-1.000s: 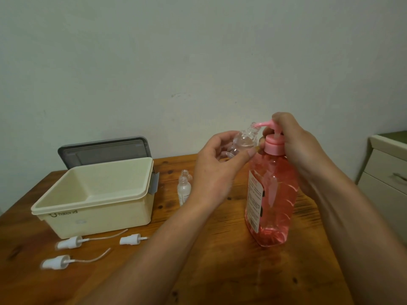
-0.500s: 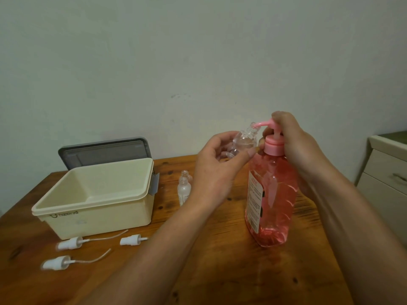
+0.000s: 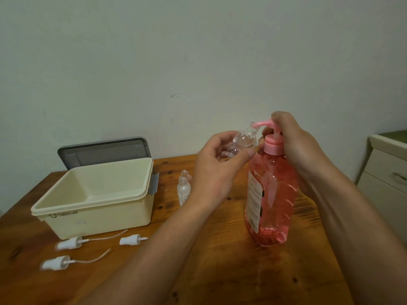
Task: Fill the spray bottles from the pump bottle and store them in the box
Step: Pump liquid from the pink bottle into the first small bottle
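Both hands are working at the pink pump bottle (image 3: 273, 194), which is standing upright on the wooden surface (image 3: 220, 271). The left hand (image 3: 215, 170) is pinching a small clear spray bottle (image 3: 244, 138) between thumb and fingers, tilting its open neck up against the spout (image 3: 263, 123). The right hand (image 3: 295, 146) is curling over the pump head. Two uncapped spray bottles (image 3: 184, 190) are standing beside the open cream box (image 3: 99, 216), and three white sprayer caps (image 3: 130, 239) are lying in front of it.
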A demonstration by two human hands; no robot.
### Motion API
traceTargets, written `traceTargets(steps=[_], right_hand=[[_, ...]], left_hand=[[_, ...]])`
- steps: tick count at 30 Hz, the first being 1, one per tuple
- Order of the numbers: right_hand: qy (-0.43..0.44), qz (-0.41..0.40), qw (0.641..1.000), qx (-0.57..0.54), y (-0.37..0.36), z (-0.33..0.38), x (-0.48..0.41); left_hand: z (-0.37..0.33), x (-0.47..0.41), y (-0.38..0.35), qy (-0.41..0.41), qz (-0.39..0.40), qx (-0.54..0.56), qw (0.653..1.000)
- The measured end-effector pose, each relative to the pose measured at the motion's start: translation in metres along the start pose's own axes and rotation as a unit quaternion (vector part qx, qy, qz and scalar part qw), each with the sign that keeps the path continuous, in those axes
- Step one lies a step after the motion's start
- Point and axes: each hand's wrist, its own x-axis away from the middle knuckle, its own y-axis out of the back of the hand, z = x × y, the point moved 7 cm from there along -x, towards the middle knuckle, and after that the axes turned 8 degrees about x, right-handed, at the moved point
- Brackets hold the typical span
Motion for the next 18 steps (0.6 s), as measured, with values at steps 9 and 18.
traceTargets(steps=[9,18], right_hand=[[0.006,0.000,1.000,-0.003,-0.0011,-0.0006,-0.0011],[0.005,0.006,1.000,-0.006,-0.0014,-0.0002,-0.0009]], left_hand=[[0.0004,-0.0007,0.0013,-0.007,0.000,-0.010,1.000],[-0.0004,-0.0004,0.0012,-0.009,0.002,-0.011,1.000]])
